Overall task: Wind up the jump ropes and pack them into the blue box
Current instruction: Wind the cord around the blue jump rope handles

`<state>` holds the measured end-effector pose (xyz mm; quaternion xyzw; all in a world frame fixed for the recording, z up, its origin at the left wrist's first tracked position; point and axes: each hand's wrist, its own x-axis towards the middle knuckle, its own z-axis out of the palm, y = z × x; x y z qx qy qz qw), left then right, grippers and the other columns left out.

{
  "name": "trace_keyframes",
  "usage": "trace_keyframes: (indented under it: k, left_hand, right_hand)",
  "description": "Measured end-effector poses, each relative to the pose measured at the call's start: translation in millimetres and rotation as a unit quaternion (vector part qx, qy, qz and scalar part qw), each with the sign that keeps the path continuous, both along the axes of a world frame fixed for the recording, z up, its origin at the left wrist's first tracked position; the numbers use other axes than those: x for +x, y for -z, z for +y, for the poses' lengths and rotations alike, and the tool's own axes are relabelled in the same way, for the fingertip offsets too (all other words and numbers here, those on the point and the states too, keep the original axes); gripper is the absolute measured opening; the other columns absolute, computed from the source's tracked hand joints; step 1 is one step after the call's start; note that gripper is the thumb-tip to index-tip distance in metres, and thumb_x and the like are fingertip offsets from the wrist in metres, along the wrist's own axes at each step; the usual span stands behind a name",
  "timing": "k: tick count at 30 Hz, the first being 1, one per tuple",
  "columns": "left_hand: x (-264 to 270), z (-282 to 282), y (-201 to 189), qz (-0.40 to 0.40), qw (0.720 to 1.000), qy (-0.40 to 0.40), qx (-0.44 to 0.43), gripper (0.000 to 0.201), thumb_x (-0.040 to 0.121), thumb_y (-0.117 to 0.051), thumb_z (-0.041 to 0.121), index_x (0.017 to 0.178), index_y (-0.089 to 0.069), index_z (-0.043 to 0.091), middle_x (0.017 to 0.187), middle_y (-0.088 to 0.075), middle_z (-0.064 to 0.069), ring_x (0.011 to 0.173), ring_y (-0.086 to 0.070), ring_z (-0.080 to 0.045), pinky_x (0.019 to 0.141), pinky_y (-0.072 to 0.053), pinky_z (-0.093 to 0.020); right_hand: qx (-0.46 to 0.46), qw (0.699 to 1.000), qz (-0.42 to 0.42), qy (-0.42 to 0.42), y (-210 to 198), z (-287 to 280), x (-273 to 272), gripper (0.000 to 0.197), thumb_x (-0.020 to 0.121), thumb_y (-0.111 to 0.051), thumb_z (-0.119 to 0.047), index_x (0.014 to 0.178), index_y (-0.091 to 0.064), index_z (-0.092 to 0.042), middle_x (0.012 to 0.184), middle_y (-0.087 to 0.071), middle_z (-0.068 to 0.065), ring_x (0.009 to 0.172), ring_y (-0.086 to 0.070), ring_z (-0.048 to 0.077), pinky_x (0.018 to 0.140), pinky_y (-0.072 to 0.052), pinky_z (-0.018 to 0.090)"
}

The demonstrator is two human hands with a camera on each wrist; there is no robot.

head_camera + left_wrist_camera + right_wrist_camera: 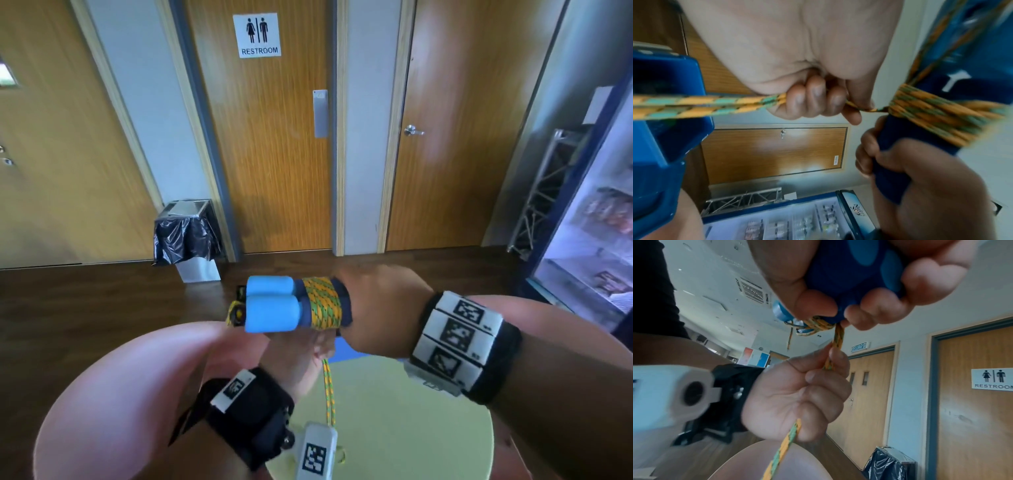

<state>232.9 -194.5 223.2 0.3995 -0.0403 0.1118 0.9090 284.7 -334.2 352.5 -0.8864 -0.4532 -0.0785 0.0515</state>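
A jump rope's two blue foam handles [274,305] lie side by side, with orange-and-green rope [323,303] wound round their dark blue part. My right hand [380,310] grips the handles' dark blue ends [898,164] and holds the bundle up above the table. Just below it, my left hand [301,356] is closed round the doubled rope [835,347], which runs taut up to the wraps and trails down past the wrist [329,394]. A corner of the blue box [342,351] peeks out under my right hand; in the left wrist view the blue box [663,129] fills the left side.
A round pale-green table [394,428] stands under my hands. Beyond it are dark wood floor, a lined bin [186,236] by the restroom door [270,154], and a glass-fronted drinks fridge [596,240] at the right.
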Motion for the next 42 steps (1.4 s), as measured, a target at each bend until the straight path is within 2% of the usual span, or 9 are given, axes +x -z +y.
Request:
trace_keyframes:
  k: [2,5,8,12,16,25,31,36,42]
  left_hand:
    - [-6.1,-12.7,-10.5,0.116,0.984,-0.074,0.114,0.037,0.061,-0.088,0.029,0.057,-0.056,0.011,0.051,-0.048,0.001,0.046,-0.046,-0.013,0.044,-0.04,-0.02]
    - [-7.0,-43.7,-29.6,0.129,0.932,-0.185,0.283,0.026,0.098,-0.054,0.024,0.072,-0.052,0.023,0.061,-0.054,0.01,0.057,-0.051,-0.003,0.058,-0.042,-0.017]
    - [6.8,-61.4,-29.0,0.136,0.894,-0.204,0.376,0.022,0.096,-0.048,0.033,0.076,-0.055,0.026,0.068,-0.056,0.01,0.062,-0.053,-0.002,0.063,-0.043,-0.018]
    - [23.3,-98.2,-27.4,0.106,0.875,-0.195,0.429,0.038,0.107,-0.036,0.012,0.076,-0.049,-0.005,0.052,-0.045,-0.008,0.055,-0.045,-0.014,0.055,-0.035,-0.018]
    - [46.3,-129.7,-31.4,0.115,0.855,-0.177,0.474,0.028,0.098,-0.046,0.026,0.075,-0.048,0.009,0.06,-0.042,0.001,0.056,-0.038,-0.013,0.057,-0.033,-0.026]
    - [93.2,-161.6,-67.3,0.088,0.632,-0.128,0.759,0.022,0.092,-0.061,0.022,0.072,-0.055,0.015,0.058,-0.049,0.005,0.059,-0.051,-0.003,0.055,-0.034,-0.011]
    - [113.9,-170.6,-84.0,0.025,0.496,-0.124,0.859,0.013,0.093,-0.061,0.034,0.085,-0.063,0.024,0.075,-0.057,0.007,0.067,-0.05,-0.014,0.062,-0.027,-0.029]
    - [119.6,-161.3,-83.5,-0.009,0.575,-0.071,0.815,0.022,0.09,-0.065,0.041,0.075,-0.05,0.034,0.068,-0.057,0.017,0.06,-0.05,0.002,0.059,-0.032,-0.017]
    - [117.0,-136.6,-78.2,0.031,0.697,-0.057,0.714,0.032,0.087,-0.056,0.049,0.064,-0.056,0.026,0.062,-0.055,0.004,0.057,-0.053,-0.011,0.057,-0.045,-0.023]
  right_hand:
    - [0.03,0.999,0.0,0.026,4.0,-3.2,6.6,0.036,0.071,-0.056,-0.05,0.097,-0.05,-0.026,0.081,-0.056,-0.009,0.073,-0.061,0.019,0.064,-0.046,0.026]
    - [0.044,0.998,0.008,0.054,7.5,-9.4,17.9,0.038,0.077,-0.063,-0.047,0.099,-0.045,-0.022,0.084,-0.057,-0.008,0.073,-0.06,0.02,0.064,-0.05,0.03]
    - [0.026,0.997,0.002,0.072,10.9,-17.7,35.4,0.037,0.079,-0.063,-0.043,0.096,-0.04,-0.019,0.083,-0.054,-0.006,0.069,-0.055,0.021,0.059,-0.043,0.028]
    - [0.025,0.994,-0.041,0.098,13.9,-41.5,77.4,0.024,0.082,-0.057,-0.026,0.092,-0.037,-0.017,0.076,-0.045,-0.005,0.061,-0.046,0.019,0.05,-0.028,0.025]
    - [-0.027,0.993,-0.074,0.085,21.8,-73.2,109.1,0.015,0.087,-0.051,-0.018,0.101,-0.046,-0.014,0.08,-0.046,-0.002,0.067,-0.048,0.02,0.058,-0.038,0.029]
    - [-0.153,0.986,-0.013,0.073,34.0,-127.7,163.0,0.01,0.086,-0.06,-0.018,0.093,-0.055,-0.024,0.093,-0.061,-0.008,0.088,-0.065,0.018,0.067,-0.046,0.031]
    - [-0.242,0.969,-0.022,-0.053,39.8,-151.5,174.4,0.016,0.072,-0.065,-0.028,0.088,-0.064,-0.024,0.095,-0.067,-0.005,0.088,-0.068,0.023,0.08,-0.056,0.039]
    - [-0.308,0.945,-0.035,-0.103,25.0,-161.4,169.6,0.027,0.057,-0.064,-0.035,0.083,-0.06,-0.028,0.079,-0.064,-0.004,0.067,-0.065,0.023,0.067,-0.058,0.039]
    - [-0.32,0.936,-0.061,-0.134,-12.7,-169.7,143.2,0.022,0.071,-0.07,-0.028,0.089,-0.058,-0.022,0.073,-0.059,-0.001,0.066,-0.062,0.023,0.065,-0.055,0.032]
